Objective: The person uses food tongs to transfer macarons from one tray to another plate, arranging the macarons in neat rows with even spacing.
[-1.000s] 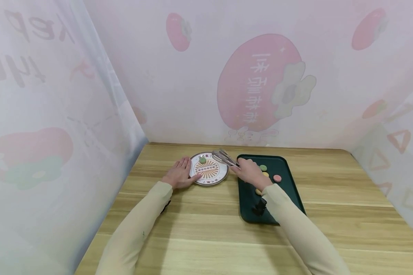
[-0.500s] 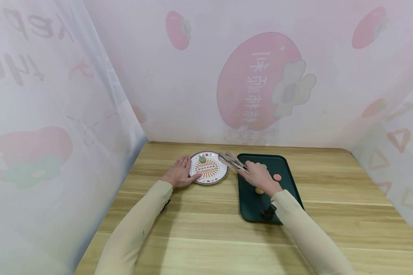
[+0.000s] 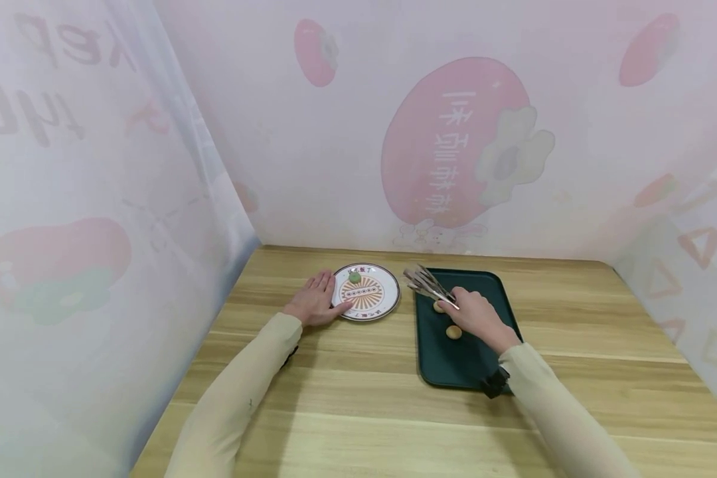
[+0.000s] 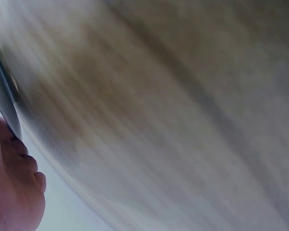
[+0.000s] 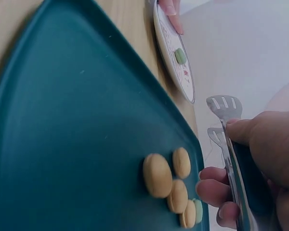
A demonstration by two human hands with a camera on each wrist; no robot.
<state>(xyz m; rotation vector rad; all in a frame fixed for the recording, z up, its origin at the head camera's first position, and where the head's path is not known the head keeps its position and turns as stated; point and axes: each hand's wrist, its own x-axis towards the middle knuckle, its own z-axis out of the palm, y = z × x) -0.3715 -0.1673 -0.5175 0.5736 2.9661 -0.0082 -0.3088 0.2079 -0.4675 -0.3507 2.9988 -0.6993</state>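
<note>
My left hand (image 3: 317, 299) lies with straight fingers against the left edge of a white patterned plate (image 3: 390, 307), its thumb on the rim. On that plate sits a green macaron (image 3: 354, 277). My right hand (image 3: 480, 315) grips metal food tongs (image 3: 427, 284) above a dark green tray (image 3: 454, 368). In the right wrist view, the tongs' slotted heads (image 5: 225, 107) stand apart with nothing between them. Below them on the tray, tan macarons (image 5: 157, 175) lie clustered, with a pale green macaron (image 5: 198, 211) at the far end. From the head, my right hand hides part of this group.
The plate and tray stand side by side on a wooden table (image 3: 358, 411), with a narrow gap between them. A printed curtain (image 3: 334, 166) rises behind the table, and another (image 3: 95, 279) borders its left side.
My right hand has moved right and a little toward me with the tongs, from above the plate to over the tray. My left hand stays at the plate.
</note>
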